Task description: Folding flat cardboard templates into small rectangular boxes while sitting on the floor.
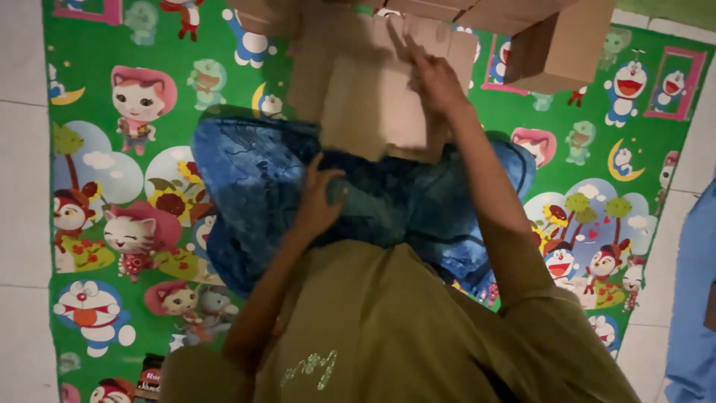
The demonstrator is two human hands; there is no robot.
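I look down over my olive-green shirt and blue patterned skirt (246, 186). A flat brown cardboard sheet (373, 97) stands against my lap, blurred. My right hand (432, 75) rests on its upper right part, fingers spread and pressing the cardboard. My left hand (319, 200) lies low on the blue skirt just under the sheet's bottom edge, fingers curled on the fabric.
A green cartoon-printed mat (119, 112) covers the white tiled floor (19, 149). Folded brown cardboard boxes (559, 45) are stacked at the top right. A small dark packet (149, 373) lies at the bottom left. Blue cloth (693, 298) shows at the right edge.
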